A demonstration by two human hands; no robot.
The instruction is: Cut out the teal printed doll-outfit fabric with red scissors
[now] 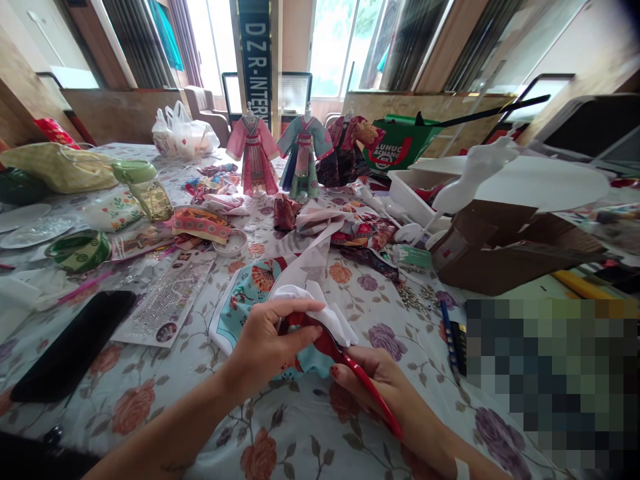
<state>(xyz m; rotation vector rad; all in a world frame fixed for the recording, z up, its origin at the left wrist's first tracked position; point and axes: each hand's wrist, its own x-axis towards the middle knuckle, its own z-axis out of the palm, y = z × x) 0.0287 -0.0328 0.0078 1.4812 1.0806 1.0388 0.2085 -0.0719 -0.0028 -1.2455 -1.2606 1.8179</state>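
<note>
My left hand [280, 333] pinches a bundle of white, red and teal fabric [325, 327] at the middle front of the table. Thumb and fingers close on the cloth. My right hand [375, 380] is wrapped round red-handled scissors [373, 393], their front end against the fabric just beside the left fingertips. How far the blades are apart cannot be made out. Behind my left hand lies a teal floral fabric piece [250, 290] with a white edge, partly under the bundle. A pale strip of cloth [310, 257] runs back from it.
A black phone [75, 343] and a pearl sticker sheet [167, 297] lie left. Small dressed figures [253, 157] stand at the back. A cardboard box [500, 247] and a blue pen [449, 337] are right, with scattered beads [417, 297] nearby.
</note>
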